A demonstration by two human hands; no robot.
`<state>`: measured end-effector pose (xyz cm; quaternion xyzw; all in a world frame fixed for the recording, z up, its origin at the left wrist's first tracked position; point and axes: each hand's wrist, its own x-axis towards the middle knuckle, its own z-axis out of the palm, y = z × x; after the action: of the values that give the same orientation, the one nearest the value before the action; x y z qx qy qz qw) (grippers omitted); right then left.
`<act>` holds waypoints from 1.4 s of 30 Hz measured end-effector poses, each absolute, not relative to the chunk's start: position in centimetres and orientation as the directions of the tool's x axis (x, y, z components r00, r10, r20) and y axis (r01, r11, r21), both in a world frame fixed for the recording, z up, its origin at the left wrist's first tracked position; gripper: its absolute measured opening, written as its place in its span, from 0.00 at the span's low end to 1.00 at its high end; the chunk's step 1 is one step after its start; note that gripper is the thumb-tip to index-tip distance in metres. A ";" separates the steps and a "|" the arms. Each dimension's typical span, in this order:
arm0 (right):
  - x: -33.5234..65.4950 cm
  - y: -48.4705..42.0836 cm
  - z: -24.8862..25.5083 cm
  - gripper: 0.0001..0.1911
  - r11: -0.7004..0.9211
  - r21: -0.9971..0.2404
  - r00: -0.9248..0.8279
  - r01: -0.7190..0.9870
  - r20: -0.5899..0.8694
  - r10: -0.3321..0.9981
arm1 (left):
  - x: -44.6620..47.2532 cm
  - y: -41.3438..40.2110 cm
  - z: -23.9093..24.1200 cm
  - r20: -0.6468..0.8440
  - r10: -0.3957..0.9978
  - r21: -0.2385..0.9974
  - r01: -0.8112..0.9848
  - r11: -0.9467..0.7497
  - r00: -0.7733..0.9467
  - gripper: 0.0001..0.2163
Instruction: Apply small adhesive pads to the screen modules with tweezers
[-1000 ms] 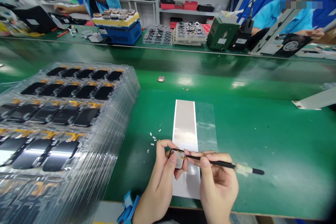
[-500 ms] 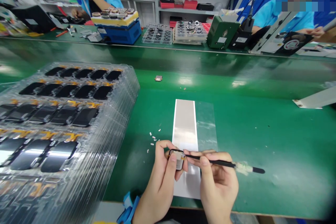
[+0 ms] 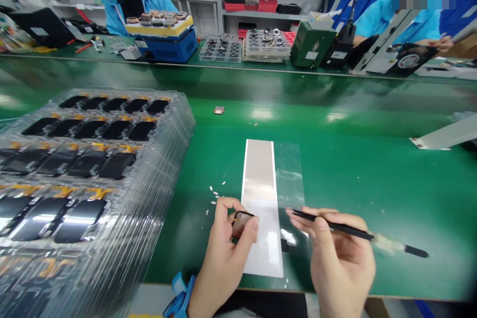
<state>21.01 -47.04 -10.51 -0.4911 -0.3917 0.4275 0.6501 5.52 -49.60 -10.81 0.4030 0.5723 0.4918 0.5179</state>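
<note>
My left hand pinches a small watch screen with a black rim between thumb and fingers; the thumb and fingers cover part of it. Black tweezers, wrapped with pale tape near the rear end, lie in the grip of my right hand. Their tips point left, apart from the screen; whether they hold a small piece I cannot tell. Beneath and between the hands is a long white-edged strip with a grey face. A clear film extends along its right side.
Stacked clear trays of black watch screens fill the left. Several white scraps lie by the strip, and a small square part lies farther back. Two people in blue sit across the bench, behind a blue box and a green box.
My right hand has drawn the tweezers away from the screen, to the right. My left hand still holds the screen, now turned more edge-on. The person at far left has shifted.
</note>
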 end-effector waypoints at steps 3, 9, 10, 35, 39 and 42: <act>23.9 -47.5 -10.7 0.08 0.085 -0.996 0.278 -0.037 0.071 0.958 | 5.7 -49.6 -10.3 -0.187 0.982 0.979 0.088 0.183 0.038 0.04; 25.9 -49.9 -11.8 0.02 0.054 -0.982 0.119 0.179 0.076 0.990 | 6.5 -49.8 -9.0 -0.229 0.906 0.912 0.404 0.071 0.357 0.09; 25.8 -50.2 -12.0 0.01 0.064 -0.975 0.102 0.211 0.087 0.991 | 6.6 -49.9 -8.9 -0.246 0.894 0.901 0.428 0.068 0.375 0.09; 25.1 -50.7 -12.6 0.03 0.047 -0.991 0.159 0.123 0.067 0.985 | 7.1 -49.6 -10.1 -0.199 0.932 0.898 0.437 0.050 0.303 0.07; 25.3 -50.9 -13.1 0.05 0.121 -0.975 0.091 0.189 0.140 0.986 | 7.2 -49.5 -9.7 -0.219 0.925 0.873 0.486 0.044 0.311 0.09; 25.3 -51.0 -13.1 0.07 0.143 -0.981 0.095 0.135 0.156 0.983 | 7.2 -49.4 -9.5 -0.234 0.923 0.860 0.508 0.050 0.304 0.10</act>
<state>25.34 -50.95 -13.10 -0.5175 -0.5400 0.4012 0.5289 7.21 -49.38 -9.50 0.6534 0.5477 0.2189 0.4746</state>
